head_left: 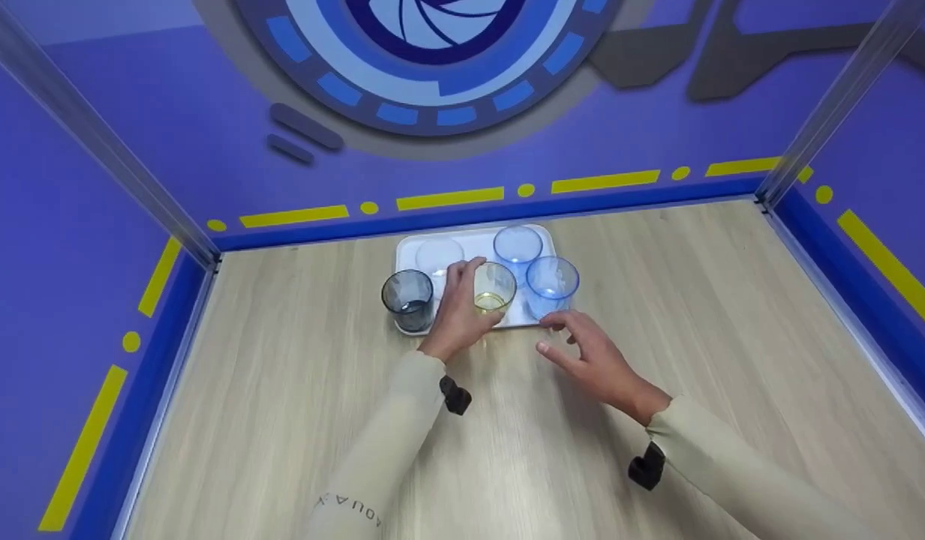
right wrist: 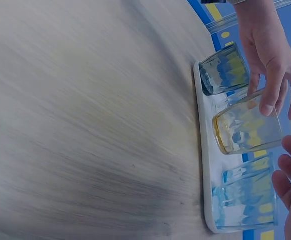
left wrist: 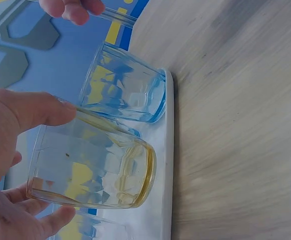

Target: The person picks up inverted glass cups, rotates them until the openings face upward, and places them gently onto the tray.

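My left hand (head_left: 462, 315) grips a yellow-tinted clear glass (head_left: 495, 289) near its rim, thumb on one side and fingers on the other. This glass is over the middle of a white tray (head_left: 473, 241); whether its base touches the tray I cannot tell. My right hand (head_left: 601, 364) is just in front of a blue glass (head_left: 552, 285), its fingers loosely bent and holding nothing. Behind that one stands a second blue glass (head_left: 518, 246). A dark grey glass (head_left: 408, 300) occupies the tray's front left corner. Partly behind my left hand is a colourless glass (head_left: 438, 256).
The tray sits on a wood-grain table (head_left: 297, 390) close to the blue back wall (head_left: 402, 172). Side walls with metal corner posts (head_left: 117, 150) enclose the table at left and right.
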The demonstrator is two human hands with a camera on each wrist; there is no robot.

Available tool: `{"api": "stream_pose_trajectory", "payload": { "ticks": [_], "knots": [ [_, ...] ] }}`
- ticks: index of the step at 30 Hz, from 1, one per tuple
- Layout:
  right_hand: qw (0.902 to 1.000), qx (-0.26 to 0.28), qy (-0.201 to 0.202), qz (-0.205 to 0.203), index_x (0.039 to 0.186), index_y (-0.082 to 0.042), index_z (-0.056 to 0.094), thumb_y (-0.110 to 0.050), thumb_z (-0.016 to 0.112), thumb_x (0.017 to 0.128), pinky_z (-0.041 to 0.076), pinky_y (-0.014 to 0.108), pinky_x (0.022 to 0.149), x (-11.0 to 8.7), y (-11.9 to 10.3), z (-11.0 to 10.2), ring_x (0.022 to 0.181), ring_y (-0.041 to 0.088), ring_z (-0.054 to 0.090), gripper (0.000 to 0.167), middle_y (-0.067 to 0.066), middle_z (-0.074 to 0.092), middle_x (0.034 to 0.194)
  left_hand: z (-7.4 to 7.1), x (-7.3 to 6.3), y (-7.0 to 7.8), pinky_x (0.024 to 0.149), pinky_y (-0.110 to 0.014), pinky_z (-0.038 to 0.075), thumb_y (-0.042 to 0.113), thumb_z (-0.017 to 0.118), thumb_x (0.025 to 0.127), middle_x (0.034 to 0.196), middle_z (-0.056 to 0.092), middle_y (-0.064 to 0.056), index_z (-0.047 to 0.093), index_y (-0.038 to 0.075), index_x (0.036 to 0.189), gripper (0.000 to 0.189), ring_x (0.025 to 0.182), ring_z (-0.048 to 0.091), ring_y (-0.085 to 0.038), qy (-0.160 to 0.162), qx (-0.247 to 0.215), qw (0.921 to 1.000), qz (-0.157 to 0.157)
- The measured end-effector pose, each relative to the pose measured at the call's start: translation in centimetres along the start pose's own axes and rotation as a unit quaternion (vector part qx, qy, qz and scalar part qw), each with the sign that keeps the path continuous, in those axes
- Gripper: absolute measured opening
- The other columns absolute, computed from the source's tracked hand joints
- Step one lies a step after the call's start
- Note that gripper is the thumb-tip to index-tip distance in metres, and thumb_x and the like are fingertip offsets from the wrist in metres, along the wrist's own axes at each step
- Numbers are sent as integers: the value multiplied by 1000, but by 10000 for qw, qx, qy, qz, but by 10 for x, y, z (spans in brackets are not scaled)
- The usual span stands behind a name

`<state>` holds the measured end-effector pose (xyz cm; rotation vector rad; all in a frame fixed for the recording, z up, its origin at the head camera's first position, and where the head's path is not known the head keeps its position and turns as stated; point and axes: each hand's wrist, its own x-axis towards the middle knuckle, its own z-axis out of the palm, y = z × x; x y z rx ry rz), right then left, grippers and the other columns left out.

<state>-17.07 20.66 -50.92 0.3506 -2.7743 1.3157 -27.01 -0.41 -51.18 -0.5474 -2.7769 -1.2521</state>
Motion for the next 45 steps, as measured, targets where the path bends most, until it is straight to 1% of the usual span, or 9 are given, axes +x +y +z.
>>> {"api": "stream_pose_trajectory", "payload": {
  "ticks": [4, 10, 17, 24, 28, 34, 39, 42, 45],
  "knots": [
    [10000, -14, -34, 25, 122, -18, 57, -45, 62, 91, 47, 42, 94, 1, 1, -1, 115, 24, 52, 41, -1, 59, 119, 2, 3, -1, 106, -37, 43, 16, 83, 73, 136, 36, -13, 37, 15, 143, 84, 125, 46, -26, 1, 46, 10000, -23],
    [10000, -49, -40, 2, 121, -19, 58, -39, 64, 92, 48, 41, 93, 1, 0, -2, 113, 17, 51, 36, 1, 59, 119, 4, 5, -2, 106, -36, 43, 17, 84, 73, 136, 36, -12, 37, 16, 143, 84, 125, 47, -26, -31, 60, 9998, -184],
    [10000, 31, -70, 20, 123, -16, 58, -37, 65, 92, 47, 49, 95, -1, -1, -2, 116, 22, 52, 38, -2, 58, 119, 5, 4, -7, 105, -37, 44, 15, 84, 73, 137, 36, -13, 38, 15, 142, 83, 125, 48, -28, -74, 46, 9997, -226],
    [9999, -19, -37, 150, 121, -18, 58, -40, 64, 92, 48, 46, 95, -2, 2, 0, 115, 21, 51, 37, 0, 59, 119, 6, 5, -14, 105, -37, 44, 14, 83, 72, 136, 36, -14, 39, 13, 141, 82, 124, 48, -30, -38, 66, 9996, -255],
    [9998, 7, -79, 208, 121, -19, 58, -37, 64, 92, 47, 49, 95, -1, 3, 1, 115, 22, 51, 35, 0, 59, 120, 8, 5, -18, 107, -37, 43, 18, 83, 74, 137, 36, -14, 39, 12, 141, 80, 126, 48, -29, 42, 116, 9994, -316],
    [9998, 58, -89, 160, 122, -18, 58, -35, 63, 93, 47, 50, 95, 1, 4, -4, 115, 22, 51, 33, 3, 59, 121, 13, 7, -18, 109, -37, 40, 20, 81, 77, 139, 35, -14, 39, 9, 141, 77, 128, 45, -28, 134, 193, 9996, -143],
    [9999, 110, 73, 109, 122, -17, 58, -28, 60, 96, 46, 48, 95, 0, 4, -8, 115, 20, 52, 29, 1, 60, 121, 11, 3, -15, 109, -40, 39, 25, 79, 79, 147, 31, -15, 37, 11, 144, 79, 133, 39, -29, 8, 365, 9993, 32],
    [9998, 19, 180, -50, 123, -14, 57, -29, 60, 96, 45, 47, 97, 2, 3, -12, 116, 21, 52, 31, 2, 60, 122, 8, 0, -13, 112, -41, 38, 28, 78, 80, 152, 26, -15, 35, 13, 146, 79, 139, 34, -29, -94, 539, 9985, 94],
    [9994, -152, 245, -199, 125, -12, 57, -32, 61, 95, 43, 47, 102, 5, 0, -16, 119, 22, 52, 36, 4, 60, 124, 4, -3, -12, 113, -42, 36, 29, 76, 82, 153, 26, -14, 36, 15, 146, 77, 141, 32, -29, -72, 875, 9959, 197]
  ]
}}
